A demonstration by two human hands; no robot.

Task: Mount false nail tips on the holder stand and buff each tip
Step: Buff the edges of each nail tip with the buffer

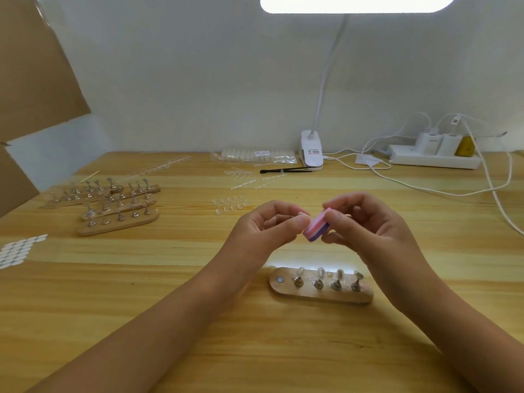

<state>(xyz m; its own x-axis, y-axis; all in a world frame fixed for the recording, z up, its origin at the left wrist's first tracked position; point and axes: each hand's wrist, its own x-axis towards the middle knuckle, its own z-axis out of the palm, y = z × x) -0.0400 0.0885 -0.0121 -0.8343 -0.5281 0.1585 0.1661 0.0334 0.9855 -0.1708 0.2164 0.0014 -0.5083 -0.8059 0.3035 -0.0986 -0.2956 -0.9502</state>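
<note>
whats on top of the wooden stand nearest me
Four metal pegs stand on the wooden stand, each carrying a clear nail tip. A silvery spot at its left end is bare. Nothing covers it; a pink speck by the rightmost peg is too small to identify.

A clip lamp (pixel 311 150) sits at the table's (pixel 85 307) back edge, a black brush (pixel 283 170) lying just before it. To its right a power strip (pixel 433 159) holds plugs, white cables (pixel 425 189) trailing forward. Cardboard (pixel 34 66) stands at far left.
</note>
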